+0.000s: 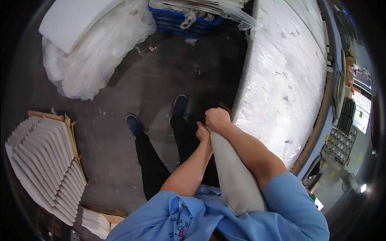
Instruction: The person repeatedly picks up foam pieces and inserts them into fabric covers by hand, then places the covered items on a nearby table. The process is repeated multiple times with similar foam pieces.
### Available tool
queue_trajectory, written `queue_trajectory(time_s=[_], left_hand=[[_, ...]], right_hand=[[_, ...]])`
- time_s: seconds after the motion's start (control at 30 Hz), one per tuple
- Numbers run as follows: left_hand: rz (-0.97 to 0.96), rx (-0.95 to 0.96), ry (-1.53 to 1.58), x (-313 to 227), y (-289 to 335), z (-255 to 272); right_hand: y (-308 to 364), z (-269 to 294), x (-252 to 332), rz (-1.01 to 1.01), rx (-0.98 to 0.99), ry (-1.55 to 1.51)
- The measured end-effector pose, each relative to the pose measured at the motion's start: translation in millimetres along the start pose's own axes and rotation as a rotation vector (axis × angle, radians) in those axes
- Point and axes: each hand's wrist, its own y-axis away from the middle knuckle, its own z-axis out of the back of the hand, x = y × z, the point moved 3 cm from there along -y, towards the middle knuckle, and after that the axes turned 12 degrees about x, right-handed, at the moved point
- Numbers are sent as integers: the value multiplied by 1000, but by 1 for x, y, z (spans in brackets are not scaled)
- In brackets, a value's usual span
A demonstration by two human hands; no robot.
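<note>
- Nearest: a pale-grey, tapering, fabric-covered cushion [237,180] is lying between the forearms, its broad end sitting against the light-blue cloth shirt [209,217].
- Handling, my judgement: bracing that broad end on the body and working both hands evenly should be keeping the cloth from twisting.
- Look: the cushion is showing a smooth, matte face, narrowing toward the hands; its underside is staying hidden.
- At the narrow tip: the right hand [217,119] is gripping with fingers curled tight; the left hand [203,132] is sitting just beside it, thumb raised — cannot tell what its hidden fingers are doing.
- Right side: a long white slab in shiny clear film [281,80] is standing near the right arm.
- Farther, left: a stack of pale padded panels [38,160] is leaning in rows.
- Farthest: a blue plastic basket [165,23] is holding pale sheets.
</note>
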Motion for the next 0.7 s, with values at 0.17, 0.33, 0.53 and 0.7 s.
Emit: queue_trajectory(time_s=[0.17, 0.33, 0.53, 0.7], left_hand=[[138, -86, -306, -17, 19, 0], [189, 363, 147, 11, 59, 12], [191, 872, 157, 9, 91, 18], [53, 824, 37, 20, 77, 26]], right_hand=[[-6, -10, -9, 15, 27, 6], [-2, 1, -7, -39, 54, -13], [-3, -5, -23, -36, -81, -178], [-7, -2, -26, -98, -56, -190]])
